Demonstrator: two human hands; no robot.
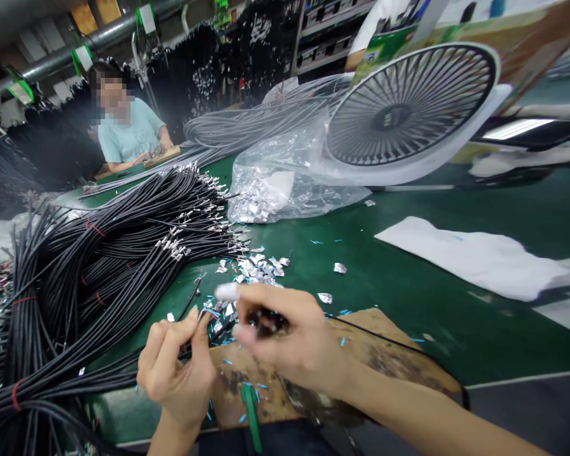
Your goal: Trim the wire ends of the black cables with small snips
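Observation:
My left hand (178, 370) is closed in a pinch on the stripped end of a black cable (208, 315), thumb and forefinger pressed together near its thin coloured wires. My right hand (285, 339) is blurred by motion and curled round a small dark object I cannot make out, its forefinger tip whitish. Both hands hover over a worn brown board (389, 354) at the near table edge. A big bundle of black cables (114, 266) with bare metal ends lies to the left. Foil scraps (259, 266) lie just beyond my hands.
A clear plastic bag (285, 177) of foil scraps and a white fan (408, 107) lie on the green table (408, 278). White paper (475, 256) lies at right. Grey cables (247, 123) stretch toward a seated person in a light blue shirt (128, 136) at far left.

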